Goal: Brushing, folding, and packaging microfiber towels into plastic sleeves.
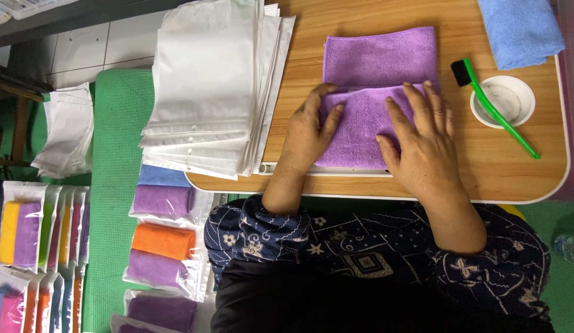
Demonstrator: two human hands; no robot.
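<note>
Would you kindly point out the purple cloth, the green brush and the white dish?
Purple cloth (379, 58), head view, upper flat layer.
Green brush (500, 117), head view, mid-handle.
White dish (525, 94), head view, right rim.

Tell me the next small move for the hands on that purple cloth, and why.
Probably fold the purple cloth over once more. Both the left hand and right hand press flat on its near, folded-over half, while the far half lies open on the wooden table.

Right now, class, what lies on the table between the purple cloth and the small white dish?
In the head view, a green-handled brush with a black head lies between the purple cloth and the white dish, its handle crossing over the dish.
</note>
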